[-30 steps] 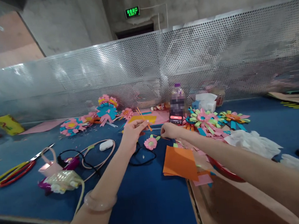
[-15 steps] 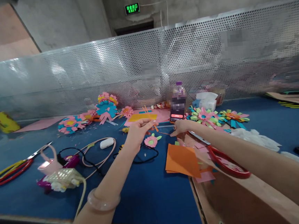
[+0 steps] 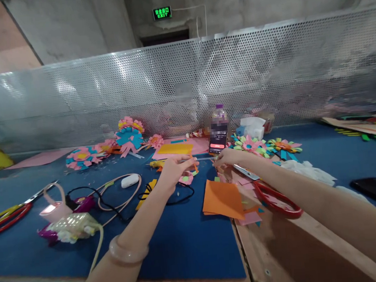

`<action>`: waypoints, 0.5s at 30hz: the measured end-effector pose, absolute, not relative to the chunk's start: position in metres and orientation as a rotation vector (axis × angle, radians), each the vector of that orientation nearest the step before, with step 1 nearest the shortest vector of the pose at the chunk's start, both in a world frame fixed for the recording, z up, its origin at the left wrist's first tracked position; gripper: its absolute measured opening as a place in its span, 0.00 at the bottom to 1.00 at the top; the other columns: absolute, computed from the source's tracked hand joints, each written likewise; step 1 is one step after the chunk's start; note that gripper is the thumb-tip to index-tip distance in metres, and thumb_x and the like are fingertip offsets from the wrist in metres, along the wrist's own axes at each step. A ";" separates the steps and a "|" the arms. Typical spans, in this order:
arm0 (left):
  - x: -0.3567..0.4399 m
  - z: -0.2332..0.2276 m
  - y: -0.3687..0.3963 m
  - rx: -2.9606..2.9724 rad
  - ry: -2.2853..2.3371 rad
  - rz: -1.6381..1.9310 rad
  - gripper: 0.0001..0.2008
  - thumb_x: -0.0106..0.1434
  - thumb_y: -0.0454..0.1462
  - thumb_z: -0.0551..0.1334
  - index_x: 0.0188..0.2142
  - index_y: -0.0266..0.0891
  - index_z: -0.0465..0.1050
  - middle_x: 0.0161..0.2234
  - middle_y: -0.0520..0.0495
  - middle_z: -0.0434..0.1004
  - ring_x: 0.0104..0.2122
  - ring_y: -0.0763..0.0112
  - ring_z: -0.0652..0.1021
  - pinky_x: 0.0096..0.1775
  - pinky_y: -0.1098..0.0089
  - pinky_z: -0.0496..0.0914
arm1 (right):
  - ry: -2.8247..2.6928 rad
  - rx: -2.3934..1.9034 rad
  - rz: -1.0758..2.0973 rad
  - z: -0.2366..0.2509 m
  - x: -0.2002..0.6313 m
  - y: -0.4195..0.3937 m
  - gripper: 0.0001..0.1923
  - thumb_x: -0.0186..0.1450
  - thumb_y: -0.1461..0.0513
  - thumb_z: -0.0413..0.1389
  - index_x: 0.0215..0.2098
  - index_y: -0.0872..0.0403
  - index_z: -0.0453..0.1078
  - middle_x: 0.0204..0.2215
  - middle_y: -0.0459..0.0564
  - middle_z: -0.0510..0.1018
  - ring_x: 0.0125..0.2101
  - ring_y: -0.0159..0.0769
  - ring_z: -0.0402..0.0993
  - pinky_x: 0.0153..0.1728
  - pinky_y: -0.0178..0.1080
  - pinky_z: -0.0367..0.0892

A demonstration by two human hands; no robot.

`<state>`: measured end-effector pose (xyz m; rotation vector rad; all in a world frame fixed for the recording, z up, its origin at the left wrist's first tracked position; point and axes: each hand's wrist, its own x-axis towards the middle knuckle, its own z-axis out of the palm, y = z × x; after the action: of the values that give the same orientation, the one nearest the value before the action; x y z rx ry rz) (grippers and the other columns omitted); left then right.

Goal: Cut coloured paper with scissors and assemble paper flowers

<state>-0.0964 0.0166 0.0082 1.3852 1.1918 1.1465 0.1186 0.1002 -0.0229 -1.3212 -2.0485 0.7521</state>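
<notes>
While both arms stretch out over the blue tabletop (image 3: 184, 246), the orange paper sheet (image 3: 222, 198) near its middle serves as the landmark. Far to the left of that sheet lie red-and-yellow handled scissors (image 3: 6, 214), and nearer in sits a small pink lamp-like gadget (image 3: 53, 206) with a cream cable bundle (image 3: 73, 222) beside it. A white earbud case (image 3: 129, 180) rests inside a loop of pink cable, still left of the sheet, and behind it — toward the perforated metal screen (image 3: 183, 84) — stand finished paper flowers (image 3: 128, 135) in pink, blue and yellow.

Just left of and behind the sheet, the left hand (image 3: 174, 170), a pale bangle (image 3: 128, 250) on its forearm, has thumb and fingertips pinched together on thin orange paper strips (image 3: 194, 162). A small pink paper flower (image 3: 186, 178) lies on the tabletop directly under that hand, touching the sheet's far-left side or very nearly so.

Directly behind the sheet, the right hand (image 3: 229, 157) reaches forward with fingers drawn together at the tips of the strips; whether it truly grips them I cannot tell. Farther back stands a phone (image 3: 217, 140) propped against a bottle (image 3: 219, 116).

Right of the sheet, red-handled scissors (image 3: 271, 194) lie on the bare wooden board (image 3: 283, 247) — pink scraps scattered around them — and beyond are more paper flowers and crumpled white tissue (image 3: 304, 171).
</notes>
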 end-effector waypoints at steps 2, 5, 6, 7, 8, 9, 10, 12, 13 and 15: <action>-0.094 0.008 0.015 1.338 1.183 1.148 0.18 0.47 0.44 0.67 0.34 0.32 0.74 0.35 0.38 0.78 0.32 0.67 0.77 0.30 0.72 0.70 | -1.931 -1.313 0.829 -0.018 0.120 0.086 0.14 0.50 0.52 0.59 0.23 0.55 0.73 0.20 0.48 0.74 0.24 0.33 0.68 0.25 0.34 0.60; -0.089 0.007 0.011 1.323 1.143 1.112 0.18 0.47 0.45 0.67 0.33 0.32 0.75 0.36 0.38 0.78 0.33 0.66 0.78 0.35 0.70 0.71 | -1.637 -1.101 1.044 -0.011 0.110 0.055 0.17 0.52 0.49 0.57 0.30 0.55 0.72 0.29 0.49 0.76 0.29 0.33 0.69 0.29 0.34 0.62; -0.088 0.007 0.010 1.315 1.121 1.093 0.18 0.47 0.44 0.67 0.33 0.32 0.75 0.35 0.38 0.78 0.33 0.66 0.78 0.36 0.69 0.71 | -1.570 -1.027 1.095 -0.010 0.104 0.044 0.16 0.51 0.49 0.58 0.28 0.54 0.71 0.29 0.49 0.76 0.30 0.34 0.69 0.30 0.34 0.63; -0.086 0.006 0.008 1.307 1.102 1.075 0.18 0.47 0.44 0.67 0.33 0.32 0.75 0.35 0.39 0.78 0.33 0.67 0.78 0.36 0.69 0.71 | -1.505 -0.996 1.134 -0.010 0.098 0.035 0.16 0.51 0.49 0.58 0.27 0.54 0.71 0.28 0.49 0.75 0.30 0.33 0.69 0.31 0.35 0.63; -0.084 0.005 0.007 1.296 1.085 1.062 0.18 0.47 0.44 0.67 0.33 0.32 0.75 0.34 0.40 0.78 0.32 0.67 0.78 0.37 0.69 0.71 | -1.451 -0.972 1.162 -0.011 0.092 0.027 0.16 0.51 0.50 0.59 0.27 0.54 0.71 0.27 0.48 0.75 0.29 0.33 0.68 0.31 0.35 0.62; -0.083 0.004 0.007 1.282 1.074 1.056 0.18 0.47 0.43 0.68 0.33 0.32 0.74 0.32 0.40 0.78 0.31 0.68 0.78 0.37 0.69 0.72 | -1.425 -0.958 1.177 -0.011 0.087 0.020 0.15 0.50 0.51 0.60 0.26 0.54 0.71 0.26 0.47 0.75 0.29 0.32 0.68 0.31 0.35 0.62; -0.082 0.003 0.006 1.269 1.067 1.053 0.17 0.47 0.43 0.68 0.33 0.31 0.74 0.31 0.41 0.78 0.30 0.69 0.78 0.37 0.69 0.72 | -1.414 -0.946 1.187 -0.012 0.082 0.016 0.15 0.49 0.51 0.61 0.26 0.55 0.72 0.25 0.47 0.74 0.28 0.31 0.67 0.31 0.35 0.61; -0.081 0.001 0.006 1.240 1.072 1.052 0.17 0.47 0.42 0.68 0.32 0.31 0.73 0.30 0.42 0.78 0.29 0.70 0.77 0.36 0.68 0.72 | -1.426 -0.926 1.199 -0.014 0.076 0.011 0.15 0.49 0.52 0.61 0.25 0.56 0.72 0.24 0.46 0.73 0.27 0.30 0.66 0.31 0.34 0.60; -0.080 0.000 0.006 1.223 1.074 1.052 0.16 0.47 0.41 0.68 0.32 0.31 0.73 0.29 0.42 0.78 0.29 0.69 0.77 0.36 0.68 0.72 | -1.432 -0.923 1.199 -0.015 0.075 0.010 0.15 0.49 0.52 0.61 0.25 0.56 0.72 0.23 0.46 0.73 0.26 0.30 0.65 0.30 0.34 0.59; -0.080 -0.002 0.006 1.195 1.066 1.049 0.16 0.47 0.41 0.68 0.32 0.31 0.73 0.29 0.42 0.78 0.29 0.68 0.78 0.37 0.66 0.73 | -1.422 -0.929 1.185 -0.015 0.074 0.009 0.15 0.49 0.52 0.61 0.25 0.56 0.72 0.22 0.45 0.72 0.25 0.29 0.64 0.28 0.34 0.58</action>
<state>-0.0800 0.0063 -0.0016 1.1954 1.0657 1.0485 0.0735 0.0088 -0.0149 -0.9295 -1.4217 1.1849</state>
